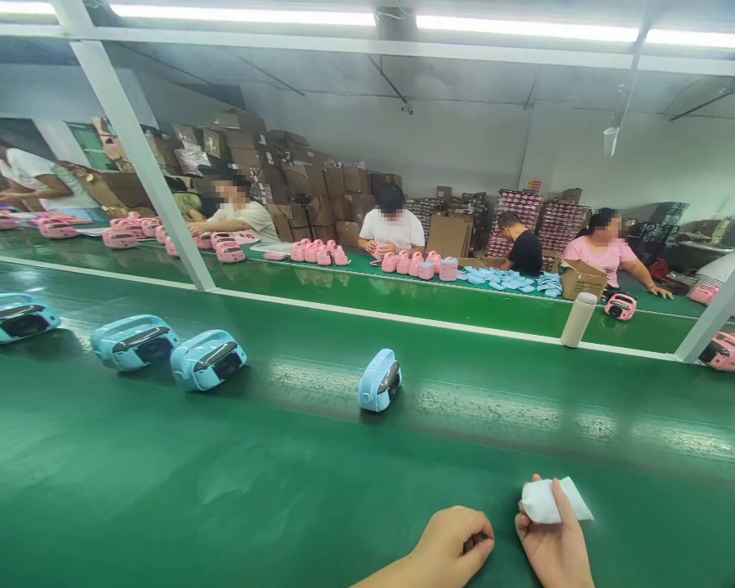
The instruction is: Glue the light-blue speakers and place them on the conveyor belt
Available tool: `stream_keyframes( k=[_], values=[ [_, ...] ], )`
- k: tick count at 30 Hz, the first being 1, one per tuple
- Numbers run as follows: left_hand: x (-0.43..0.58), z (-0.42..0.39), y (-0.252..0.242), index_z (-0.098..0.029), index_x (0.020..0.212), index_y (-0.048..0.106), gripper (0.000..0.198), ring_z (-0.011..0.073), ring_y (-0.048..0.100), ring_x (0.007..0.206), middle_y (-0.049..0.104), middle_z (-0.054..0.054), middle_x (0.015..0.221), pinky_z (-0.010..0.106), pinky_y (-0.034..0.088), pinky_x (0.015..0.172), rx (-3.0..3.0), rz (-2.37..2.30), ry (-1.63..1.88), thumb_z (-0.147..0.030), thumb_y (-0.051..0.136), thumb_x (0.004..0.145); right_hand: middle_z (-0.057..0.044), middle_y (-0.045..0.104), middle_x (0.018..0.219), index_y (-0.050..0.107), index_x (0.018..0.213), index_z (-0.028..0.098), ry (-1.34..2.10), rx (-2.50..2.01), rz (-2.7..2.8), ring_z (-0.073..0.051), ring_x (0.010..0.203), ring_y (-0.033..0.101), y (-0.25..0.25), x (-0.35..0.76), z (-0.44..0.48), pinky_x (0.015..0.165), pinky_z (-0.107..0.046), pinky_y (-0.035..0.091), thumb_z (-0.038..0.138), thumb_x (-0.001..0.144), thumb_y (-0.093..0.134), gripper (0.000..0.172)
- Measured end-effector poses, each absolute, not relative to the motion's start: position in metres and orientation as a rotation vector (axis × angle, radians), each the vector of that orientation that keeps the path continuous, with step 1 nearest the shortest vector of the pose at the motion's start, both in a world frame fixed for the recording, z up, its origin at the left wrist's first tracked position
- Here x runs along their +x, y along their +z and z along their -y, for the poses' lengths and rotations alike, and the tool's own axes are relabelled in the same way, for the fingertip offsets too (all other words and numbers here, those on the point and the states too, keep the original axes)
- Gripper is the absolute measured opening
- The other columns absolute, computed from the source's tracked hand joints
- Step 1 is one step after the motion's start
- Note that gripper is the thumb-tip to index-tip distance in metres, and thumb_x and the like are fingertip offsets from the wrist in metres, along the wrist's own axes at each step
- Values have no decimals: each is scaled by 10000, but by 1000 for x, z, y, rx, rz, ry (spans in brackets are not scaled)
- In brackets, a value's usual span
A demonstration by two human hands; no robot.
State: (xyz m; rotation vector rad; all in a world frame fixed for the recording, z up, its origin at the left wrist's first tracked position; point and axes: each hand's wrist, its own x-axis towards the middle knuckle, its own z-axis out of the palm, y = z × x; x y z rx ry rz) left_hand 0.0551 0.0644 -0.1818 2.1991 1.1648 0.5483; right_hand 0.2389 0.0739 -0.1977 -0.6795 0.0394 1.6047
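Observation:
My right hand is wrapped round a folded white cloth or tissue, with the thumb pressed across it, at the lower right. To its left, my left hand rests low over the green surface, its fingers curled in; whether anything lies inside them is hidden. The two hands are apart. Beyond them a single light blue device with a handle and a dark front stands on the green surface. Farther left are more blue devices.
A white rail and slanted posts cross the view. Past them, several people sit along a far green bench with pink devices, blue parts, a carton and a pale bottle. Stacked boxes stand behind.

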Motion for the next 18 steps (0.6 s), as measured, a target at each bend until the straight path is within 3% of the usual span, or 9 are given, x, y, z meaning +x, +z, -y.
stream_keyframes(
  k=[8, 14, 18],
  values=[
    [55, -66, -182, -203, 793, 601, 115, 102, 528, 657, 628, -23, 710, 189, 365, 605, 2203, -1166, 539, -213, 488, 783, 9, 583, 875, 532, 902, 206, 1560, -691, -55, -147, 647, 532, -187, 232, -70, 502, -263, 429, 207, 546, 850, 478],
    [56, -66, -182, -198, 791, 609, 114, 100, 520, 648, 627, -20, 702, 186, 359, 596, 2197, -1167, 547, -214, 498, 771, 3, 577, 871, 549, 914, 209, 1491, -674, 32, -127, 662, 533, -179, 223, -65, 515, -233, 442, 239, 653, 794, 359],
    [55, -65, -182, -198, 795, 610, 124, 100, 519, 645, 624, -18, 704, 187, 359, 595, 2192, -1171, 550, -224, 490, 777, 1, 581, 877, 567, 883, 199, 1494, -712, 34, -129, 643, 523, -180, 224, -65, 502, -231, 440, 266, 620, 807, 361]
  ],
)
